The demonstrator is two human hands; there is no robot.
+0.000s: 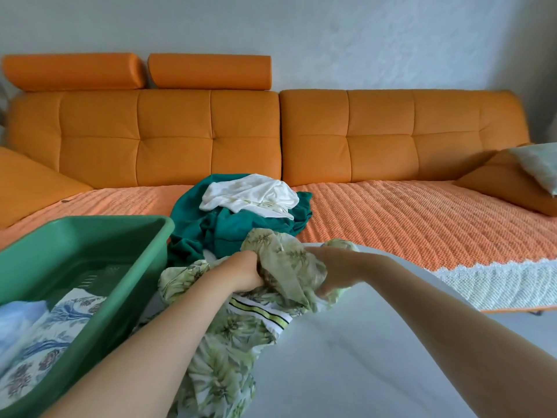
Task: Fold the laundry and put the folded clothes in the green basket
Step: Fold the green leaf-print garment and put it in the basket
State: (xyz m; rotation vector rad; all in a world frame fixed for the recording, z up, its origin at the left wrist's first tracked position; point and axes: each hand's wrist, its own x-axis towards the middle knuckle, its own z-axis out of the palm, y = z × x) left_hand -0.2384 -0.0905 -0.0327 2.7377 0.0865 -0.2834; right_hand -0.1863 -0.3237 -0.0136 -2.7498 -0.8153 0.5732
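Currently, at the left edge of the pale, smooth worktop [376,342], the green plastic basket [114,220] is sitting with a folded blue-and-white floral cloth [60,321] lying in it. Just right of the basket, at the far edge, a heap of teal cloth [238,227] is lying unfolded with a crumpled white garment [250,191] on top.

In front of that heap, the left hand [244,271] is clenching a bunch of the crumpled light-green palm-print garment [286,257]. The right hand [328,273] is gripping the same garment close beside it. The rest of the fabric is trailing toward the near edge under the left forearm. Further right, an orange woven throw [407,218] is covering the seat of the orange leather sofa [168,134].

Both hands are holding one tight wad, so a lift is likely to raise a lump rather than open the garment out. The trailing part may snag on the basket's corner or slide off the near edge. A white band with yellow and dark stripes [265,312] is lying under the wad and could get dragged along.

The fingertips of both hands are buried in fabric. I cannot tell what kind of garment this is, or whether the striped band belongs to it. The basket's near side is being cut off by the frame, and a pale blue item inside it is blurred.
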